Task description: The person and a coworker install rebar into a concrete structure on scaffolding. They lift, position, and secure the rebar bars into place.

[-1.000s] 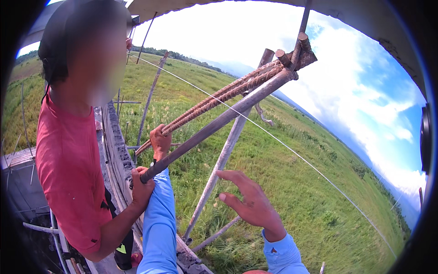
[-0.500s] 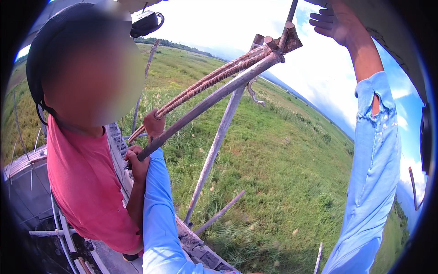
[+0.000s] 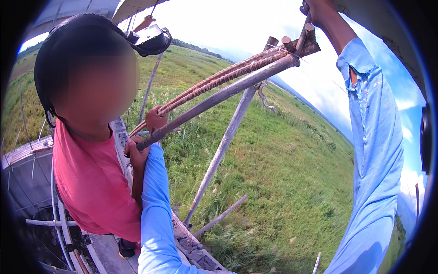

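Two ribbed rebars [image 3: 223,80] slope up to the right, and my left hand [image 3: 156,119] is closed round their lower part. Alongside them runs a grey metal pipe [image 3: 219,98], its low end held by the hand [image 3: 135,153] of a co-worker [image 3: 98,182] in a pink shirt. At the upper right my right hand [image 3: 318,10] grips a thin upright rod [image 3: 303,36], partly cut off by the picture's top edge. Just under that hand, short bar stubs and a rusty plate [image 3: 311,47] sit at the pipe's upper end.
A slanting support pole [image 3: 221,153] stands beyond the pipe, with a shorter pole [image 3: 221,215] poking out low down. Rough concrete blocks [image 3: 200,255] edge the drop to the grassy field [image 3: 283,182]. Overhead at right is a concrete slab [image 3: 388,27]. Another person's hand [image 3: 146,22] shows behind the co-worker's cap.
My right hand, spread open before, has closed on the upright rod. The upper ends of the pipe and rebars sit farther right in view. The co-worker's head also appears shifted right.
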Demonstrator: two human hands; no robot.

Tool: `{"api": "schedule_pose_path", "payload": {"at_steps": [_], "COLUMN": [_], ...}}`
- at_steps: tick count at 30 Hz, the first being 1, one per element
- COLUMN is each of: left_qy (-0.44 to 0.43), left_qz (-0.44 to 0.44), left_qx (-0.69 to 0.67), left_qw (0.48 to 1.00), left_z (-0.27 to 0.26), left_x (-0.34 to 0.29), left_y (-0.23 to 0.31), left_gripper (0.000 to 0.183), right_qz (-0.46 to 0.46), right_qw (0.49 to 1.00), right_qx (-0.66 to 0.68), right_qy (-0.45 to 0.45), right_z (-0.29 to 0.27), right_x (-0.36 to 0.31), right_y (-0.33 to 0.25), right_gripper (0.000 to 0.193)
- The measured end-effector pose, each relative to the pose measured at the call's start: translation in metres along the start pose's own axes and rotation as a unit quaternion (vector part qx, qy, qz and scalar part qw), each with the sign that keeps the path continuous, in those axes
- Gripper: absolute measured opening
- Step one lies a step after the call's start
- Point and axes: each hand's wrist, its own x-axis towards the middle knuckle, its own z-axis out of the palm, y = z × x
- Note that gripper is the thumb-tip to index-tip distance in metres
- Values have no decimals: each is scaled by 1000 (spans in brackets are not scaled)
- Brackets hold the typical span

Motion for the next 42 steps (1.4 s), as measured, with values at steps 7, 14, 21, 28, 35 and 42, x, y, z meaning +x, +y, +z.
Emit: {"api": "schedule_pose_path", "payload": {"at_steps": [7,14,21,28,35,42], "left_qy": [84,-204,-221,-189,-177,-159], "left_qz": [86,-158,-141,-141,-139,-136], "left_qx": [99,-99,-231,-171,-123,-68], "left_qw": [988,961,937,957,967,976], "left_z": [34,185,277,226,227,200], "left_x": [17,-51,-92,-72,-72,-47], "left_y": [-58,31,64,61,43,36], "left_gripper": [17,25,35,32,35,28], "right_qz": [1,-29,-52,1,-7,-49], "right_qw": [1000,986,956,974,981,987], "right_qx": [-7,-160,-278,-163,-172,-123], "right_qy": [-3,-45,-80,-157,-92,-88], "right_z": [-4,-17,-13,-3,7,5], "right_x": [-7,48,79,19,14,-5], "right_y": [-1,10,14,1,6,1], "right_gripper": [16,17,21,25,15,14]}}
